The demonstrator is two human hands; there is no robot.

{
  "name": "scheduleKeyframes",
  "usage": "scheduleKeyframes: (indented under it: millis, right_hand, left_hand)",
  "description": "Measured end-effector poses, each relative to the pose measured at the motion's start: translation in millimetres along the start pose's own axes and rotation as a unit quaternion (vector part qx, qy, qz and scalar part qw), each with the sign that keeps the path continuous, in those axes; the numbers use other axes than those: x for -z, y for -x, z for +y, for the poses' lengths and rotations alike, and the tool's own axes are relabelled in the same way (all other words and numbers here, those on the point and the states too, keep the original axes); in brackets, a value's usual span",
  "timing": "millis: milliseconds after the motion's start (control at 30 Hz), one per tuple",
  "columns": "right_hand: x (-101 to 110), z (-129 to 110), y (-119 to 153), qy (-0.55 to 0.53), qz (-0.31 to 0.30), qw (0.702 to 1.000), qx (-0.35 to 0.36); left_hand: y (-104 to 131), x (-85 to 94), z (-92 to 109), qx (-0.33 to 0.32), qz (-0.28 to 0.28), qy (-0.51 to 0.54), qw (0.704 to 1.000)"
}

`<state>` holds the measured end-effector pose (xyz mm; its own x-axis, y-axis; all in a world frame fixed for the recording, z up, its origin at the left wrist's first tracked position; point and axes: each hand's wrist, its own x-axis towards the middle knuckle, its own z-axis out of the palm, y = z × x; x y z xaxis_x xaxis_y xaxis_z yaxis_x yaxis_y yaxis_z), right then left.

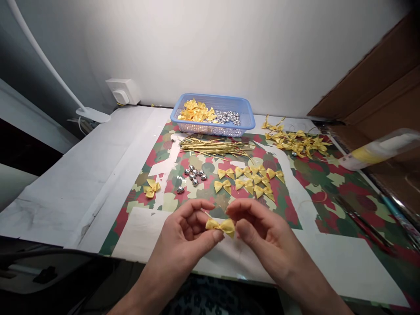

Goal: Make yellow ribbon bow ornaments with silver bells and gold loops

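A small yellow ribbon bow (pixel 220 226) is pinched between the thumb and fingers of my left hand (pixel 187 236), above the table's near edge. My right hand (pixel 267 236) is curved beside the bow's right loop, thumb and fingertips apart; whether its thumb touches the ribbon I cannot tell. Just beyond my hands, several yellow bows (pixel 244 186) lie in loose rows. To their left is a cluster of shiny silver bells (pixel 193 174). Another yellow ribbon piece (pixel 151 189) lies alone farther left. Behind these, a bundle of gold wire ties (pixel 213 147) lies crosswise.
A blue basket (pixel 247 114) with yellow ribbon flowers and silver bells stands against the wall. Finished-looking bows with gold stems (pixel 302 142) are heaped at right. Near the right edge are a clear bottle (pixel 377 151), tweezers (pixel 364 223) and pens. A white lamp (pixel 93 114) stands left.
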<state>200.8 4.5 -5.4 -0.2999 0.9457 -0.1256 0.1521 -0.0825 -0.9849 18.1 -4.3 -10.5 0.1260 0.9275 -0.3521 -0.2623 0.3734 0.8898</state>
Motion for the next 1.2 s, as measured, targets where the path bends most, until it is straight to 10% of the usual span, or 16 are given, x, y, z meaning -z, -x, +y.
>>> scheduleKeyframes:
  millis: [567, 933, 1200]
  right_hand:
    - [-2.2, -2.0, 7.9, 0.06, -0.005, 0.997, -0.038]
    - [114.2, 2.1, -10.2, 0.264, 0.239, 0.933, -0.044]
    - [122.2, 27.1, -27.9, 0.36, 0.257, 0.896, -0.041]
  left_hand:
    - [-7.3, -4.3, -6.7, -0.003, -0.015, -0.048, 0.999]
    - [2.2, -13.7, 7.9, -0.057, 0.027, -0.159, 0.985]
    - [11.8, -5.2, -0.4, -0.031, 0.044, -0.158, 0.986]
